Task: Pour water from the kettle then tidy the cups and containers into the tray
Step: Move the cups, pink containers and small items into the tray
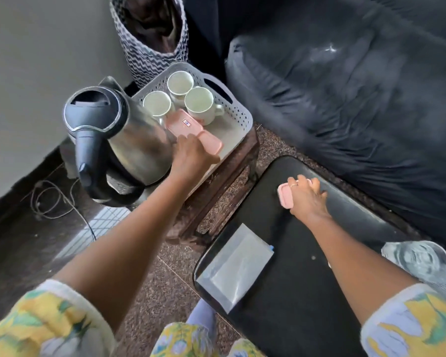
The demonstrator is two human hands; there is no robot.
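A steel kettle (119, 140) with a black lid and handle stands farthest left, on its base, at 9 o'clock from a grey perforated tray (242, 117) and just beside it. Three white cups (200, 101) stand upright in the tray's 12 o'clock half. A labelled pink container (183, 123) lies just below them, near the tray's middle. At 6 o'clock from it, touching it, lies a plain pink container (213, 144). The person's left hand (193, 155) reaches in from 7 o'clock, fingers curled over this container's near end, holding it.

To the right, a low black table (345, 222) carries a clear plastic packet (234, 266) at its 7 o'clock corner. Near the table's 12 o'clock edge, the right hand (307, 197) grips a third pink container (283, 195), fingers wrapped over its top. A dark sofa (345, 99) lies at 1 o'clock from the table.
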